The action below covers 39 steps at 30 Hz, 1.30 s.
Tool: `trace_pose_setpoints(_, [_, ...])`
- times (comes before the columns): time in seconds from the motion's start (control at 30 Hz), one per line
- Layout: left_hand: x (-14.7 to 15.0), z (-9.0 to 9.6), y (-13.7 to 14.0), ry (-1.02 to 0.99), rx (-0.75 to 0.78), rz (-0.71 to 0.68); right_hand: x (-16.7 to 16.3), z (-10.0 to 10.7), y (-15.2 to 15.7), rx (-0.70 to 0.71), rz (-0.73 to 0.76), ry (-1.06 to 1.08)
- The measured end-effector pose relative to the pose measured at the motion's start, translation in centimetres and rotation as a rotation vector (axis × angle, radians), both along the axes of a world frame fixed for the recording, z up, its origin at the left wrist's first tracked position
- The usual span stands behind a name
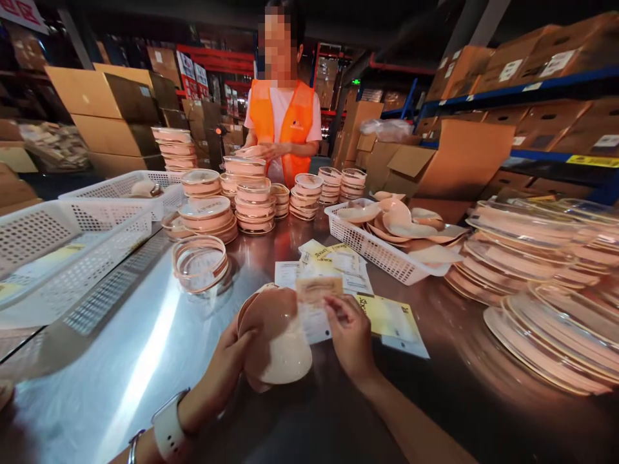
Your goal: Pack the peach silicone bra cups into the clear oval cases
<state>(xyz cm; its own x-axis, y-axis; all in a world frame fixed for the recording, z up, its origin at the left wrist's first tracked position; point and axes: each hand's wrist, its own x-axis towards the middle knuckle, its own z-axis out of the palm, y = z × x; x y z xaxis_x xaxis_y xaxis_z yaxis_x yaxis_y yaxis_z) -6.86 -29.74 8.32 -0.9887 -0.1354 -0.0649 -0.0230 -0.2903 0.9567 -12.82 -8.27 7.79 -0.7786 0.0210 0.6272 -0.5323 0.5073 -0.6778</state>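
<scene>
My left hand (pixel 231 361), with a white watch on its wrist, is closed around a pair of beige bra cups (pixel 278 335), thumb on their front. My right hand (pixel 352 328) pinches a small beige card (pixel 319 290) by its lower right corner. The card is blurred, and its print cannot be read. Under and behind it lie several printed white and yellow leaflets (pixel 333 261). One yellow-and-white packet (pixel 389 319) rests just right of my right hand.
Round clear cases stand stacked (pixel 254 206) at the back, with open case parts (pixel 200 264) nearer. A white basket (pixel 377 254) holds beige cups. Larger case stacks (pixel 546 328) fill the right; white crates (pixel 77 219) stand left. A co-worker (pixel 283 122) in an orange vest stands opposite.
</scene>
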Motion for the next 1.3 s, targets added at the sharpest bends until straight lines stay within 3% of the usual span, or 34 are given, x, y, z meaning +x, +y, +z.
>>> trace_pose_setpoints(0.07, [0.2, 0.3, 0.1, -0.072, -0.006, 0.002, -0.6, 0.1, 0.5, 0.014, -0.186, 0.103])
trace_pose_setpoints(0.13, [0.5, 0.5, 0.3, -0.089, -0.004, -0.019, -0.4, 0.2, 0.5, 0.079, -0.214, 0.201])
trace_pose_setpoints(0.2, [0.7, 0.6, 0.4, -0.071, 0.004, -0.048, 0.4, 0.5, 0.1, 0.135, -0.028, 0.182])
trace_pose_setpoints(0.3, [0.8, 0.3, 0.3, -0.073, 0.013, -0.062, 1.8, 0.9, -1.0, 0.135, 0.249, -0.039])
trace_pose_setpoints(0.47, [1.0, -0.2, 0.2, -0.113, 0.038, -0.149, 2.5, 1.5, -1.7, 0.033, 0.267, -0.207])
trace_pose_setpoints(0.7, [0.9, 0.8, -0.2, -0.116, -0.045, -0.203, 2.7, 2.4, -1.5, -0.136, 0.352, -0.461])
trace_pose_setpoints(0.87, [0.7, 1.8, -1.8, -0.087, -0.164, -0.371, 2.3, 2.7, -1.0, -0.152, 0.661, -0.831])
trace_pose_setpoints(0.97, [0.9, 2.1, -2.2, -0.095, -0.079, -0.534, 2.1, 2.7, -0.6, -0.195, 0.839, -1.000])
trace_pose_setpoints(1.1, [1.1, 2.2, -1.8, -0.082, 0.040, -0.669, 2.0, 2.8, -0.3, -0.244, 0.940, -0.998])
trace_pose_setpoints(1.3, [1.6, 2.5, -1.7, 0.048, -0.083, -0.667, 2.3, 2.6, 0.0, -0.237, 1.005, -0.938])
